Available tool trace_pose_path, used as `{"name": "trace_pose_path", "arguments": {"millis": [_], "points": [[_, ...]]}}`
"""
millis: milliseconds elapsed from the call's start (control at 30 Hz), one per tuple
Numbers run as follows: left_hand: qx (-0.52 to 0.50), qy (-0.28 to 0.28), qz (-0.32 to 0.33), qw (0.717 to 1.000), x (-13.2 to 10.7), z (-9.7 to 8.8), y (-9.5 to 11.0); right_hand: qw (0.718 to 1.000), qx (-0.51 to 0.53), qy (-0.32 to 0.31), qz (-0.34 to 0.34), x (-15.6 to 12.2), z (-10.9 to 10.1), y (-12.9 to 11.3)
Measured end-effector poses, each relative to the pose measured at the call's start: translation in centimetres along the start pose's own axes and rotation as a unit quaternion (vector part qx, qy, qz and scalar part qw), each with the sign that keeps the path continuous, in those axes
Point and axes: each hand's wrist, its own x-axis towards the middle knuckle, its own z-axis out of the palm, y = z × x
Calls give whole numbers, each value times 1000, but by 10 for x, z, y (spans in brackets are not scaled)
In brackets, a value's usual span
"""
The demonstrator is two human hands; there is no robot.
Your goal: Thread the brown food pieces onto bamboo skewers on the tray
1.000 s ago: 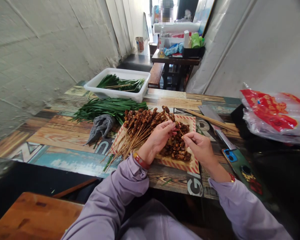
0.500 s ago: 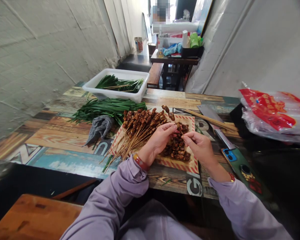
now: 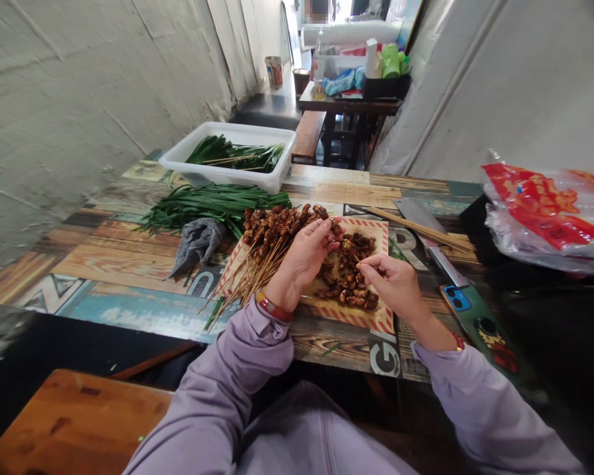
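Observation:
My left hand (image 3: pixel 304 260) is closed, its fingertips pinching dark, glossy pieces of what looks like marinated meat (image 3: pixel 335 227). My right hand (image 3: pixel 395 285) is closed on a thin wooden skewer (image 3: pixel 359 262), whose end shows between thumb and forefinger; how far it runs toward the left hand is hard to see. Below both hands, loose sauced pieces (image 3: pixel 351 290) lie on a sheet of paper with a red-striped border (image 3: pixel 371 321). Left of them, several filled skewers (image 3: pixel 272 231) are piled, bare sticks pointing toward me.
Green leafy stalks (image 3: pixel 212 206) and a grey cloth (image 3: pixel 200 241) lie at the left, before a white tub (image 3: pixel 228 178) of greens. Bare skewers (image 3: pixel 426 231), a cleaver (image 3: pixel 438 254) and a phone (image 3: pixel 480 326) lie at the right, near plastic packages (image 3: pixel 549 211).
My left hand has moved slightly up and left, now by the tip pieces that stood above it. The right hand stays near the same spot. The view has tilted a little.

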Motion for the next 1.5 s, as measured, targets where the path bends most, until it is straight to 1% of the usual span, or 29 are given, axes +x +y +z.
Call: {"name": "trace_pose_path", "arguments": {"millis": [167, 333, 600, 767, 833, 1000, 1233, 1500], "points": [[-2, 6, 9, 1000, 1, -1, -1, 1000, -10, 3, -9, 0, 0, 0], [4, 16, 6, 1000, -1, 2, -1, 1000, -21, 7, -15, 0, 1, 1], [12, 3, -11, 1000, -2, 5, -5, 1000, -14, 8, -10, 0, 0, -2], [13, -9, -13, 1000, -2, 3, -3, 1000, -16, 10, -7, 0, -1, -4], [6, -3, -16, 1000, -1, 1, -2, 1000, -24, 15, -10, 0, -1, -4], [-31, 36, 8, 999, 4, -5, 6, 999, -42, 16, -22, -1, 0, 0], [-39, 45, 44, 997, 5, -10, 12, 996, -66, 3, -56, -3, 1, 3], [-10, 43, 51, 998, 3, -10, 15, 994, -84, 14, -75, -4, 0, 3]]}}
